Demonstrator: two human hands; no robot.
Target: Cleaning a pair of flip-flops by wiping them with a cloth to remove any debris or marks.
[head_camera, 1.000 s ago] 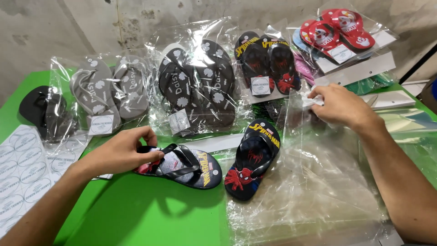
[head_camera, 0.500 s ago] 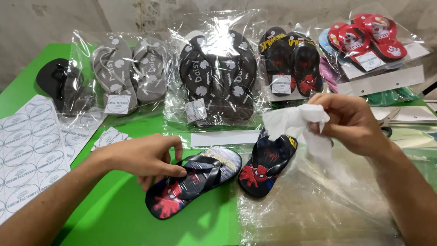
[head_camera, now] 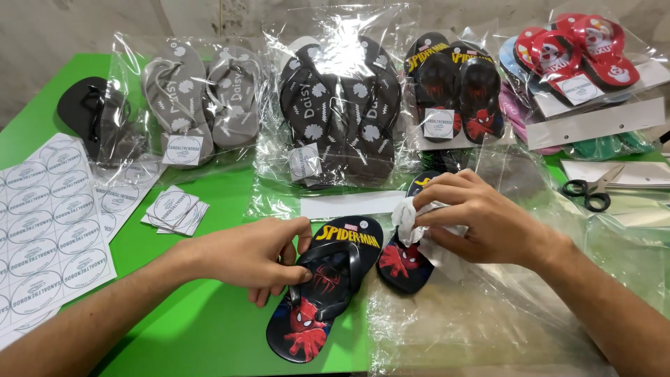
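My left hand rests on the strap side of a black flip-flop with a red superhero print, which lies sole-up end toward me on the green table. My right hand grips a crumpled white cloth and presses it on the second matching flip-flop, which lies just right of the first. That second flip-flop is partly hidden under the hand and cloth.
Bagged flip-flop pairs line the back: grey, dark grey, black with red print, red. Round-label sticker sheets lie at left, loose labels nearby, scissors at right, clear plastic bags in front right.
My left hand has turned the near flip-flop from lying crosswise to pointing toward me. My right hand has come down with the white cloth onto the second flip-flop.
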